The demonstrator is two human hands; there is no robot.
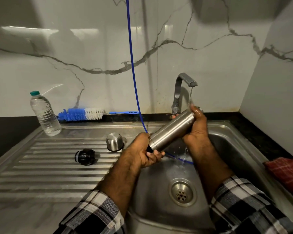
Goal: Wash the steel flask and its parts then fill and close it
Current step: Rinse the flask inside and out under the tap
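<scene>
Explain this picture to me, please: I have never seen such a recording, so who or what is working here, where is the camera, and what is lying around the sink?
No machine here: a person works with bare hands, and the single camera sits on their head, looking forward and down. Both hands hold the steel flask tilted over the sink. The left hand grips its lower, open-looking end; the right hand wraps the upper end under the running tap. On the ribbed draining board lie the flask's steel cup, upside down, and its black stopper on its side. Further back stand a plastic water bottle and a blue and white bottle brush. A thin blue tube hangs down into the sink, and a red checked cloth lies at the right.
</scene>
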